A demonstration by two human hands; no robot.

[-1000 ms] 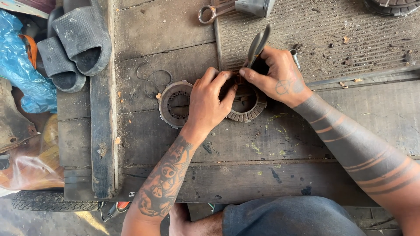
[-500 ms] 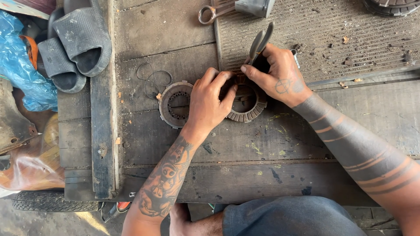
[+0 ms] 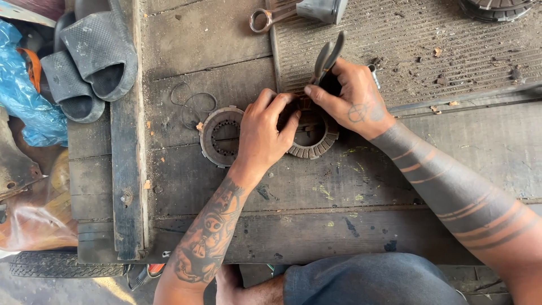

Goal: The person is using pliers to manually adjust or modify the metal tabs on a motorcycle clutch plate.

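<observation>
Big weathered wooden counter (image 3: 214, 45) fills most of the view, planks dark and scuffed. A ribbed grey mat (image 3: 429, 51) covers its 1 o'clock corner, dotted with crumbs of dirt. Over at 10 o'clock, a pair of grey rubber sandals (image 3: 90, 62) sits stacked on the counter's edge, with a blue plastic bag (image 3: 22, 101) just past them at 9 o'clock.

Dead centre, both hands crowd over a toothed ring (image 3: 316, 148), a round friction-plate sort of part lying flat on the wood. The left hand (image 3: 265, 135) is pressed down over its 9 o'clock side, fingers curled onto it. The right hand (image 3: 350, 99) sits at the ring's 1 o'clock, wrapped around grey-handled pliers (image 3: 328, 56) whose handles stick up toward 12; the pliers' nose is hidden under the fingers, so can't tell what it's biting.

Just beside the left hand at 9 o'clock lies a second ring (image 3: 220, 135), notched on the inside. Thin loops of wire (image 3: 195, 101) lie at its 11 o'clock. Up at 12 o'clock, a ring-end wrench (image 3: 271, 18) lies near the mat's edge.
</observation>
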